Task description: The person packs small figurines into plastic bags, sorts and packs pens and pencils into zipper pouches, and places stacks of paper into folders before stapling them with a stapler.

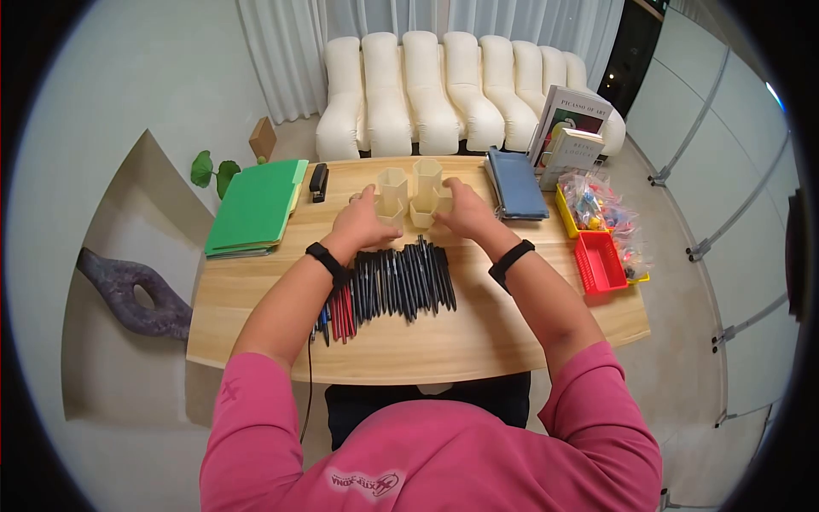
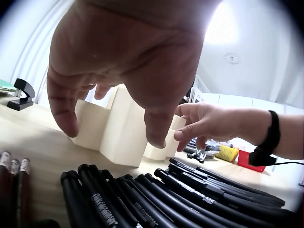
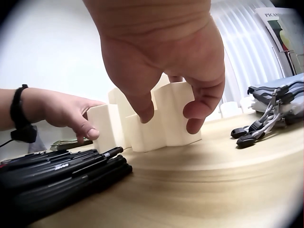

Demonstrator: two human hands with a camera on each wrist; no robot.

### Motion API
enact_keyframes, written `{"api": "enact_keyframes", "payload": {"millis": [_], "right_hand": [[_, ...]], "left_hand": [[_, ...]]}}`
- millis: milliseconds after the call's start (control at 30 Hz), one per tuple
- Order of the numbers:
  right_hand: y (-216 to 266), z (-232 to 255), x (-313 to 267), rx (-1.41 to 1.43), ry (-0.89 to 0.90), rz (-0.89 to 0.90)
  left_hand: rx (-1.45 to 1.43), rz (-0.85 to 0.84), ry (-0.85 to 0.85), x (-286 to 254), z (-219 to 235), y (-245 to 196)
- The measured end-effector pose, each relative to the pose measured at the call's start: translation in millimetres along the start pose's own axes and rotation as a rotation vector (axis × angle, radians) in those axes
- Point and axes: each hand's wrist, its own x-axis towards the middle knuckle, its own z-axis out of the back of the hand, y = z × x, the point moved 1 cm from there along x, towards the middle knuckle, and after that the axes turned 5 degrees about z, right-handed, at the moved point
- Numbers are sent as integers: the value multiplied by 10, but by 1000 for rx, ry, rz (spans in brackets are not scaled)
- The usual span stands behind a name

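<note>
Two cream hexagonal pen holders with joined cups of different heights stand side by side on the table. My left hand grips the left pen holder, fingers on its outer side and thumb at the near side, as the left wrist view shows. The right pen holder is held by my right hand, with the thumb and fingers on either side of it in the right wrist view. Just in front of both hands lies a row of black pens. Red pencils and a few blue pens continue the row at its left.
A green folder and a black stapler lie at the left. To the right are a blue zip pouch, upright books, a red basket and a yellow basket with bagged small items.
</note>
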Motion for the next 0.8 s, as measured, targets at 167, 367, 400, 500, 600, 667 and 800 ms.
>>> {"api": "enact_keyframes", "payload": {"millis": [167, 367, 400, 500, 600, 667, 800], "right_hand": [[41, -175, 100, 15, -23, 86], [-43, -285, 333, 22, -67, 99], [-75, -305, 396, 22, -67, 95], [-145, -348, 543, 16, -91, 121], [-134, -344, 635, 24, -96, 151], [-117, -360, 711, -3, -105, 129], [-100, -394, 912, -21, -99, 92]], "left_hand": [[68, -15, -60, 232, -151, 1], [86, -11, -71, 452, -77, 8], [89, -10, -75, 503, -64, 9], [103, -15, -76, 655, -42, 11], [95, -1, -64, 785, -13, 30], [86, -31, -61, 912, -32, 90], [125, -79, -59, 1085, 18, 150]]}}
